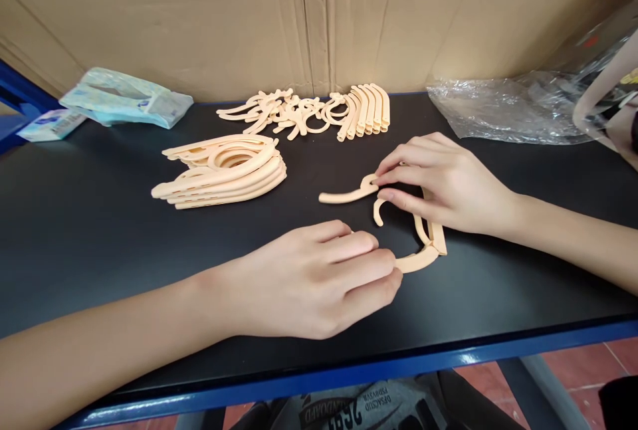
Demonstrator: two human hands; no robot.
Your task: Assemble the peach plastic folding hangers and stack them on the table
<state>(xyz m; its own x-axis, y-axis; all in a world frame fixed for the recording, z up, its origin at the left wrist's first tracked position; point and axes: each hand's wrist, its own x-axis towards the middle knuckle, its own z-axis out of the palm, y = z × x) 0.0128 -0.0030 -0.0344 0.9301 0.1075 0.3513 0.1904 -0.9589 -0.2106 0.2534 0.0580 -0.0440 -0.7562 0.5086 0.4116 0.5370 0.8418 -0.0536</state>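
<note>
In the head view my left hand (323, 277) is closed on the near end of a curved peach plastic hanger arm (419, 260). That arm meets other hanger pieces (437, 237) at its right end, partly under my right hand. My right hand (438, 181) pinches the ringed end of a separate long hanger arm (343, 197) between thumb and fingers. Just below those fingertips a small hanger hook (379, 212) shows; whether it joins the pieces under my palm is hidden. Left of both hands lies a stack of folded hangers (224, 174).
Loose hanger hooks (294, 113) and a row of hanger arms (366, 111) lie along the back of the black table (100, 230). A tissue pack (127, 98) sits back left, clear plastic wrap (508, 111) back right. Cardboard (199, 18) stands behind.
</note>
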